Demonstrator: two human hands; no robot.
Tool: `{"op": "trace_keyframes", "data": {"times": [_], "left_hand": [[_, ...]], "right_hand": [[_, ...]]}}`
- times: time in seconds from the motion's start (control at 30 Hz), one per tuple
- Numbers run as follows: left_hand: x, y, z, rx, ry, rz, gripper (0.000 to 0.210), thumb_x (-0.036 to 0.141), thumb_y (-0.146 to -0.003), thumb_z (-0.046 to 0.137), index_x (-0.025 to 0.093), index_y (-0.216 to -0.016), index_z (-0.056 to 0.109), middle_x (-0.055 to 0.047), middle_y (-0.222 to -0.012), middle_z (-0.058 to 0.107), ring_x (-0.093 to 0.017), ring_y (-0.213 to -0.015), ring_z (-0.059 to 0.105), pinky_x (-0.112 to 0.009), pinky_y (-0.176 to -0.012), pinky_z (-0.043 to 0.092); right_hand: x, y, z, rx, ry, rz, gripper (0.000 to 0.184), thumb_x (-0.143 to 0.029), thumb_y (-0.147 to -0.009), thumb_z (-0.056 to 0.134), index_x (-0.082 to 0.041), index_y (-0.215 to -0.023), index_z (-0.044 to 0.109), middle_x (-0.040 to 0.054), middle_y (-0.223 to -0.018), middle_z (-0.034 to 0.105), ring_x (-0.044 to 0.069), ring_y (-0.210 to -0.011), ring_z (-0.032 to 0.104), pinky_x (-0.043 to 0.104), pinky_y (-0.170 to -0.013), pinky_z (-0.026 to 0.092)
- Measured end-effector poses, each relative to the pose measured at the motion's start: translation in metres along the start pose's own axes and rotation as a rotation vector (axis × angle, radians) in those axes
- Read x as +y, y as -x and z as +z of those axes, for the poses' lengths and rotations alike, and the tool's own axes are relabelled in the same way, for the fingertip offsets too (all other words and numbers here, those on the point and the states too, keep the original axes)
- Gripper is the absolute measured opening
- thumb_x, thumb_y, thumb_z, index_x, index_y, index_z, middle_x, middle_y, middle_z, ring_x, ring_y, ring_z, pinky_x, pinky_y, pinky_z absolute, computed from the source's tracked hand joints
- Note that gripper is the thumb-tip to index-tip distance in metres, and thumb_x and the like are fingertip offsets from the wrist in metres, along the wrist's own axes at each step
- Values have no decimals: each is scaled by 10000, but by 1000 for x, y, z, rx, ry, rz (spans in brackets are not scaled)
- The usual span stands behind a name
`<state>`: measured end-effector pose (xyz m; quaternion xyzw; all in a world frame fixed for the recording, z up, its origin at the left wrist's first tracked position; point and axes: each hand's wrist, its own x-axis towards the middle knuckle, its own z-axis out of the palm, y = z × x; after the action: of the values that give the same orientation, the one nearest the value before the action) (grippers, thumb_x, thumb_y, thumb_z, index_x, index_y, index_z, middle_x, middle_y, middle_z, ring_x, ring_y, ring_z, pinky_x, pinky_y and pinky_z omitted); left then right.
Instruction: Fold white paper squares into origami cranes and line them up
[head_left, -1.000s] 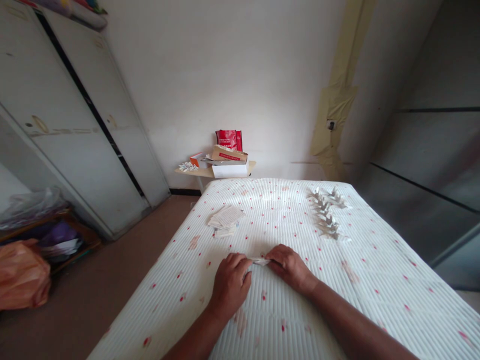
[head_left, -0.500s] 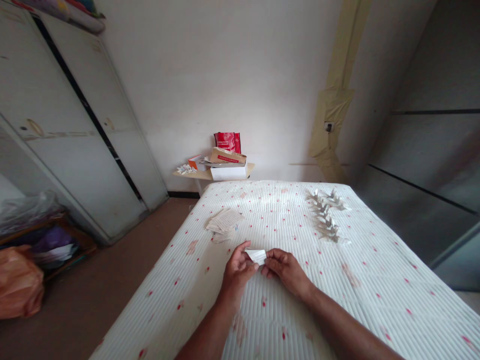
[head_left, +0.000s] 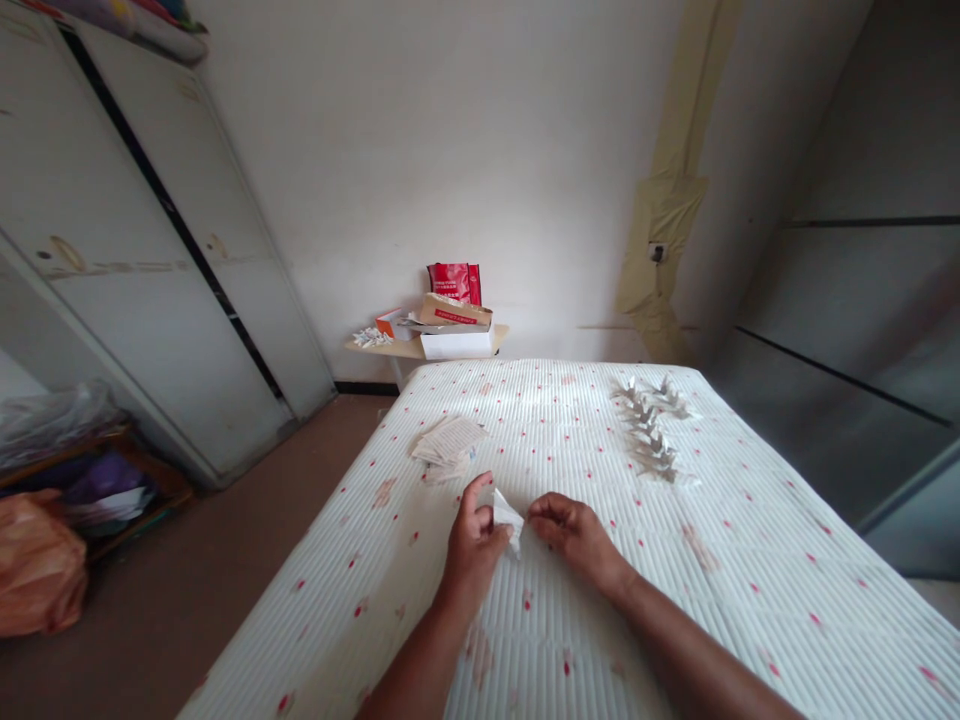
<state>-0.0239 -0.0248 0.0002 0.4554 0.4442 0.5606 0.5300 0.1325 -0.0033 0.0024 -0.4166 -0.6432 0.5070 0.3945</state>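
Observation:
My left hand [head_left: 474,535] pinches a small folded piece of paper [head_left: 508,515] between thumb and fingers, its index finger raised. The paper is white, pointed at the top and tilted upright. Just right of it, my right hand [head_left: 574,535] has its fingers curled together, with a narrow gap between its fingertips and the paper; nothing shows in it. Beyond my left hand lies a loose stack of printed paper sheets [head_left: 448,440]. Several folded paper figures with pointed tips [head_left: 652,430] stand in rows at the right.
A ribbed white bedspread with red flecks [head_left: 570,610] lies under everything. Behind its far edge, a small table [head_left: 405,349] holds a white box [head_left: 457,345], a red bag [head_left: 455,283] and a small white pile [head_left: 371,338]. Cabinets [head_left: 172,270] line the left side.
The folded paper has turned from lying sideways between both hands to pointing upward in my left hand. My right hand has come off its right edge.

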Motion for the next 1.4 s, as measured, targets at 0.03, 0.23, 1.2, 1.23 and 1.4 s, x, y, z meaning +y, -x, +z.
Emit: {"op": "trace_keyframes", "data": {"times": [0.03,0.23,1.2,1.23,1.4], "left_hand": [[0,0,0,-24,-27,-5,774,162,-642,580,182,-1334,235,73,-582,545,-82,-508,478,-190,-526,359],[-1,1,4,-156,-111,-66,853,176,-616,611,205,-1365,203,138,-469,340,-46,-404,317,-158,-430,222],[1,1,-14,-166,-25,-96,430,123,-577,594,141,-1000,523,-51,-841,665,-161,-769,601,-253,-693,412],[1,1,-14,-151,-41,-97,424,123,-580,593,138,-999,526,-54,-840,666,-162,-768,601,-254,-695,413],[2,1,-14,-83,-129,-105,396,155,-596,599,130,-988,548,-53,-824,666,-160,-735,603,-256,-682,426]], "right_hand": [[-1,-2,-3,31,-31,8,173,-340,-741,583,-171,-775,576,-16,-690,560,106,-601,491,230,-565,369],[-6,-6,4,-18,-264,-18,368,-284,-635,667,-199,-959,516,-59,-640,503,88,-566,460,218,-533,339],[9,-4,-1,48,-171,56,97,-214,-661,596,-172,-706,523,-77,-513,447,62,-455,354,199,-447,255],[11,-4,-1,45,-149,51,95,-211,-666,598,-172,-708,523,-76,-527,443,60,-461,348,197,-446,249],[20,-5,-1,48,-66,25,82,-198,-708,582,-188,-773,534,-74,-541,416,69,-468,360,195,-446,266]]}}
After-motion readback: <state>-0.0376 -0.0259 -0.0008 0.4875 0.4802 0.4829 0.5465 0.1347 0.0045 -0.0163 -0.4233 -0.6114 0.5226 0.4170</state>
